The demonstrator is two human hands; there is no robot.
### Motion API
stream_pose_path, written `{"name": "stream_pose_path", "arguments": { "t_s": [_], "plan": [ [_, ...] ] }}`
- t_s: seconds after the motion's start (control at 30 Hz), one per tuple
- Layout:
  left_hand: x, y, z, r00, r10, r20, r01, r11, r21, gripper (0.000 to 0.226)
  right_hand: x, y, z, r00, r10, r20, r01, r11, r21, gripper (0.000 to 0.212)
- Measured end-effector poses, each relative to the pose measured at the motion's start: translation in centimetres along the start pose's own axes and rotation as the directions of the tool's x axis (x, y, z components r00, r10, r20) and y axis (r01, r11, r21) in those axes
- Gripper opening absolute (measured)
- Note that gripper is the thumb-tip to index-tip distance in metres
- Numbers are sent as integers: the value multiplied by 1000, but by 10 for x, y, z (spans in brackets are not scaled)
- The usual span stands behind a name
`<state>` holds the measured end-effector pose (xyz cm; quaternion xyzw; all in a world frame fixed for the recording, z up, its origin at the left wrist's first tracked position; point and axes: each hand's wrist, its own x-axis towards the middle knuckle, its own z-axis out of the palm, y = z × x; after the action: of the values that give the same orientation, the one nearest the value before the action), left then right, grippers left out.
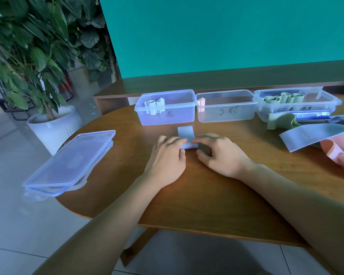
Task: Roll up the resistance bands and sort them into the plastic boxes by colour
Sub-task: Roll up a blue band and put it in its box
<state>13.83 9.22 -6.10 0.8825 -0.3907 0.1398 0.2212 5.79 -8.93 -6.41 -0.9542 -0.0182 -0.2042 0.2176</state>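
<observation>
Blue resistance band (pixel 187 138), centre of frame on the table (pixel 207 195): roll axis left-right, pinched by curled fingers of left hand (pixel 167 155) and right hand (pixel 218 153) at either end, unrolled tail pointing toward the blue-labelled box (pixel 167 107) just beyond.

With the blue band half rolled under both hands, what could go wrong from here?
1. The blue band may spring open: both the left hand and the right hand only pinch the roll, and its tail still lies flat.
2. The loose bands lie piled near the table's right side and might slip off.
3. The stacked lids overhang the table edge and could fall if bumped.
</observation>
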Motion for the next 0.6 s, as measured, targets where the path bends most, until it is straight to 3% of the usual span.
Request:
{"name": "stream_pose_path", "arguments": {
  "t_s": [0.17,0.47,0.6],
  "plan": [
    [2,-2,3,992,64,-107,-67,997,-27,35,6,1,0,999,33,5,-33,999,-31,39],
    [17,-7,7,999,14,-47,-15,1000,-20,39,9,2,0,1000,-18,-24,17,998,-56,36],
    [17,-7,8,994,30,-107,-33,999,-30,39,15,6,2,1000,-10,-16,8,992,-125,42]
  ]
}}
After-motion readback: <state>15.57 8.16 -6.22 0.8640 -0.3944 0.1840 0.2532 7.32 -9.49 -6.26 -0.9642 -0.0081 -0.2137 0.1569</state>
